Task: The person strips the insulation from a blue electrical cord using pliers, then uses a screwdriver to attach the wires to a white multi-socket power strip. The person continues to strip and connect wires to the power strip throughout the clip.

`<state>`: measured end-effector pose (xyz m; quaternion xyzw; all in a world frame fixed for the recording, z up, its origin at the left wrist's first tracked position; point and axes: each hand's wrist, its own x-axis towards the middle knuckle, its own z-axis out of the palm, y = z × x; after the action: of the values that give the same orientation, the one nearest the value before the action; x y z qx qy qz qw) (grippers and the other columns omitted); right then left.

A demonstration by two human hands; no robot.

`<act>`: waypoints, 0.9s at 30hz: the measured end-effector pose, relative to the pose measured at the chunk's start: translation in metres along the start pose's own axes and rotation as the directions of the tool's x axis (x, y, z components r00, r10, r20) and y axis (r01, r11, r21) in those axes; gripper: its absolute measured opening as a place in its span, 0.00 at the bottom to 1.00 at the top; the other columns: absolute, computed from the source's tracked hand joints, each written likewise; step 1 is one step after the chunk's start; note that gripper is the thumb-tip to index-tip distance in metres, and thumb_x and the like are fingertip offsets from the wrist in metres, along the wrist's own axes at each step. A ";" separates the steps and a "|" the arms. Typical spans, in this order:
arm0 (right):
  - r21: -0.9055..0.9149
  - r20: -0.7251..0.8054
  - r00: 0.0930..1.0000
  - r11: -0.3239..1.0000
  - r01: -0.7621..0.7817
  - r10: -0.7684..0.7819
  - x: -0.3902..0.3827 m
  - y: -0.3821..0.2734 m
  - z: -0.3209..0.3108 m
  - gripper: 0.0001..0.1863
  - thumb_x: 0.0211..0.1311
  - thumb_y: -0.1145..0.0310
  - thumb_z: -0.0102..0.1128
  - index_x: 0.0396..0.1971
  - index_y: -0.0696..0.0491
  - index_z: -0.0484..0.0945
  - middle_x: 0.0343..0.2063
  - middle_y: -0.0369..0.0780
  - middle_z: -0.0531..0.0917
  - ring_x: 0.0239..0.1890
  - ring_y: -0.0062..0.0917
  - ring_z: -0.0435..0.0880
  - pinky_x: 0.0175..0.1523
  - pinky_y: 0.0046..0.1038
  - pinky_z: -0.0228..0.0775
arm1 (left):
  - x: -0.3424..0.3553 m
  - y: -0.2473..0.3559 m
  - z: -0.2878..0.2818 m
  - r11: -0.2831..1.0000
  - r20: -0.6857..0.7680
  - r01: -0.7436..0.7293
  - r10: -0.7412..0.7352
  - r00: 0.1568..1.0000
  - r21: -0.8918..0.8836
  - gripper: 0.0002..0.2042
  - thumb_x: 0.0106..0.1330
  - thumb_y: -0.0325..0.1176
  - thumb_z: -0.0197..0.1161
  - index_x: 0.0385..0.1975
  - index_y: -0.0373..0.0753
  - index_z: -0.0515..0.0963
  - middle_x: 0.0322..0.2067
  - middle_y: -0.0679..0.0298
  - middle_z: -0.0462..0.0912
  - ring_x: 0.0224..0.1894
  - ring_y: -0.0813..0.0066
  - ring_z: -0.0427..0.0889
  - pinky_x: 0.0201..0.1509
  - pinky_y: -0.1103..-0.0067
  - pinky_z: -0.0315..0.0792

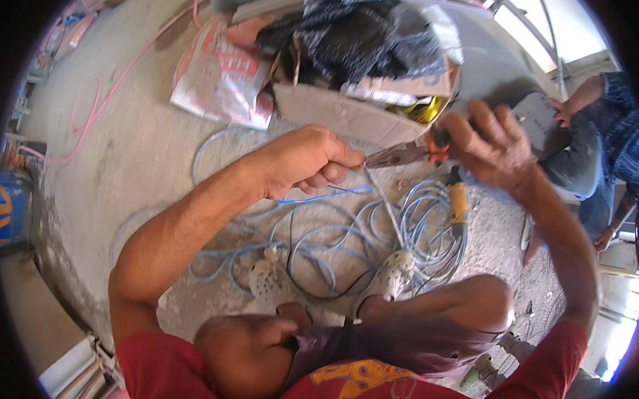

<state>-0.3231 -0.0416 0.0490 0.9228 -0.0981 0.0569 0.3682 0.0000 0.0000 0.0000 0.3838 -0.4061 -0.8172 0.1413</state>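
Observation:
Ahead of me my left hand (312, 160) is closed in a pinch, with a thin grey cable (385, 202) running down from its fingertips. Pliers (398, 156) with orange handles lie in my right hand (492, 146), some of whose fingers are lifted off the grip. The jaws point left and their tip meets my left fingertips; what sits between them is too small to make out. A blue wire (325, 197) stretches just below my left hand. Loops of grey-blue cable (360, 232) spread over the floor under both hands.
A cardboard box (336, 112) topped by a black plastic bag (360, 42) stands beyond my hands, beside a white sack (222, 76). A yellow-handled tool (459, 202) lies by the coils. Another person (603, 139) sits at right. A pink hose (119, 80) crosses the floor.

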 end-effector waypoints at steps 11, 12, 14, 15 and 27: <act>0.430 0.534 0.798 -0.722 -0.542 -0.280 0.030 -0.101 0.013 0.43 0.34 0.77 0.56 0.63 0.63 0.68 0.55 0.44 0.80 0.64 0.31 0.72 0.69 0.34 0.59 | -0.041 -0.062 -0.025 0.426 -0.163 -0.542 0.870 0.465 0.725 0.09 0.71 0.34 0.61 0.35 0.33 0.76 0.27 0.66 0.80 0.27 0.82 0.76 0.32 0.84 0.71; 0.344 0.499 0.826 -0.815 -0.467 -0.263 0.037 -0.111 0.015 0.44 0.33 0.73 0.59 0.62 0.64 0.70 0.55 0.45 0.80 0.61 0.30 0.74 0.65 0.31 0.63 | -0.042 -0.064 -0.027 0.392 -0.137 -0.545 0.883 0.449 0.741 0.08 0.71 0.33 0.61 0.35 0.33 0.76 0.27 0.65 0.81 0.27 0.81 0.77 0.32 0.83 0.72; 0.305 0.459 0.827 -0.817 -0.489 -0.323 0.043 -0.116 0.018 0.41 0.33 0.71 0.59 0.58 0.64 0.74 0.54 0.44 0.80 0.59 0.29 0.75 0.60 0.29 0.65 | -0.043 -0.068 -0.028 0.301 -0.067 -0.526 0.906 0.418 0.795 0.07 0.69 0.31 0.63 0.35 0.33 0.76 0.28 0.64 0.82 0.27 0.80 0.78 0.32 0.83 0.73; 0.287 0.438 0.825 -0.815 -0.504 -0.356 0.046 -0.116 0.018 0.40 0.33 0.71 0.59 0.57 0.64 0.76 0.54 0.44 0.80 0.57 0.29 0.76 0.57 0.27 0.66 | -0.045 -0.070 -0.028 0.245 -0.028 -0.503 0.916 0.401 0.829 0.06 0.68 0.30 0.64 0.35 0.33 0.76 0.28 0.63 0.82 0.27 0.79 0.79 0.32 0.83 0.74; 0.103 0.347 0.843 -0.877 -0.470 -0.411 0.045 -0.115 0.008 0.27 0.35 0.76 0.56 0.43 0.67 0.81 0.54 0.50 0.79 0.49 0.23 0.75 0.46 0.21 0.68 | -0.043 -0.063 -0.024 -0.150 0.270 -0.420 0.932 0.243 0.895 0.06 0.59 0.24 0.67 0.33 0.39 0.77 0.26 0.65 0.84 0.28 0.74 0.81 0.34 0.78 0.68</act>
<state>-0.2533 0.0283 -0.0260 0.4345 -0.1865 -0.0550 -0.8795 0.0521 0.0496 -0.0357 0.2803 -0.8406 -0.1090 0.4505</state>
